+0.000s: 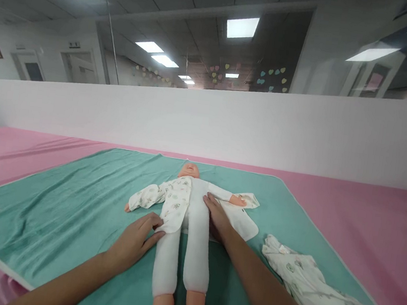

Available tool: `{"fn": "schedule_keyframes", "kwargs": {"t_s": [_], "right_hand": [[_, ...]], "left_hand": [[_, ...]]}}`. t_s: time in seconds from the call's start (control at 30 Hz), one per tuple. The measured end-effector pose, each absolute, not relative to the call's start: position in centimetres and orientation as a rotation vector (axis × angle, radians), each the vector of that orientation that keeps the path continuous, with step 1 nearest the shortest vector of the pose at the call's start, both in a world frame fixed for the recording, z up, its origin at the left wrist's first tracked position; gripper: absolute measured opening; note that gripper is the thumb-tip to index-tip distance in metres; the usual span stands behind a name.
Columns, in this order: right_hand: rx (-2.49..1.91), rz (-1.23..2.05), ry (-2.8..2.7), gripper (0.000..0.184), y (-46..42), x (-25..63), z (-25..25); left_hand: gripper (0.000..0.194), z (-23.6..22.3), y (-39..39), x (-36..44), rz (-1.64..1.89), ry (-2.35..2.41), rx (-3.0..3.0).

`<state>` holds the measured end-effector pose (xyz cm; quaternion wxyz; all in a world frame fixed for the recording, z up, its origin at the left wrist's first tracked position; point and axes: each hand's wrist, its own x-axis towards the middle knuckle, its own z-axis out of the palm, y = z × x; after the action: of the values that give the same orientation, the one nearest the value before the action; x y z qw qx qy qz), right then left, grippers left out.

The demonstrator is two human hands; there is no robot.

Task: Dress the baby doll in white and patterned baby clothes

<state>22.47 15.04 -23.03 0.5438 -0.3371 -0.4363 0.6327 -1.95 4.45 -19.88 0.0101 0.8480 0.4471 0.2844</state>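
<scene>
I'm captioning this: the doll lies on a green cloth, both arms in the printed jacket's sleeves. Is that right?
Not quite: the head view shows the doll on a green cloth, but the arm on the picture's right is out of the printed jacket's sleeve; only the other is in.

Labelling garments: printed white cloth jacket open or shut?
Open: one front panel covers part of the white-bodied doll; the other lies spread on teal blanket.
</scene>
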Motion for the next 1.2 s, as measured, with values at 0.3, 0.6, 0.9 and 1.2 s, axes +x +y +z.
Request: {"fn": "schedule_keyframes", "kwargs": {"t_s": [0.3, 0.6, 0.9, 1.2], "right_hand": [[-0.63, 1.973, -1.171, 0.058, 10.6, 24.2, -19.0], [-0.563, 1.794, -1.051, 0.061, 10.6, 23.1, -20.0], [-0.609, 1.87, -1.056, 0.059, 10.7, 23.5, -19.9], [-0.588, 1.807, -1.053, 0.071, 9.2, 20.9, -20.6]], "left_hand": [[0.021, -17.4, 3.4, 0.6, 0.962, 1.531, 2.464], [0.026, -14.9, 2.0, 6.2, 0.94, 1.326, 2.455], [0.03, -18.5, 7.2, -3.9, 1.119, 1.935, 2.348], [0.039, -19.5, 12.3, -8.4, 0.456, 2.195, 2.357]]}}
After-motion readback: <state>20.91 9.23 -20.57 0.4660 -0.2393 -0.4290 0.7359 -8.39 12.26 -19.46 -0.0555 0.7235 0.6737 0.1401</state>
